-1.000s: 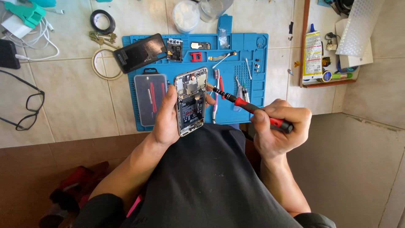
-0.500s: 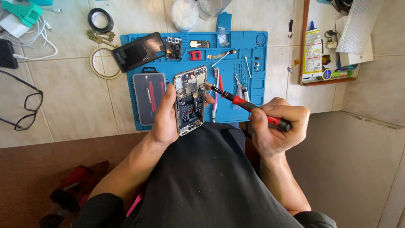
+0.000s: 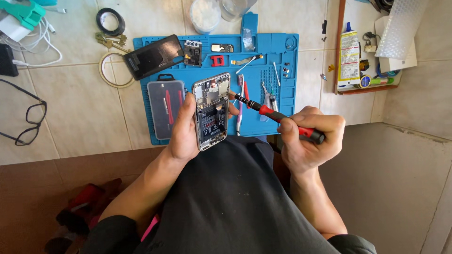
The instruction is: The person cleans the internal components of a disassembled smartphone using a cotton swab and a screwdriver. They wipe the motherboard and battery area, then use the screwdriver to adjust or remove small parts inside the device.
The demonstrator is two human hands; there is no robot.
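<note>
The opened phone (image 3: 212, 110), back cover off and circuit boards bared, sits upright in the left hand (image 3: 184, 129), whose fingers wrap its far edge and are mostly hidden behind it. The right hand (image 3: 308, 138) is closed around a red-and-black screwdriver (image 3: 275, 116); its tip meets the phone's upper right edge, the exact contact too small to make out. Beyond both hands lies a blue work mat (image 3: 278, 70), partly covered by them, carrying a grey case (image 3: 165, 109) left of the left hand.

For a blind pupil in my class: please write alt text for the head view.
A left hand holds an opened phone while the right hand points a red-handled screwdriver at its edge, above a blue work mat scattered with small parts.
</note>
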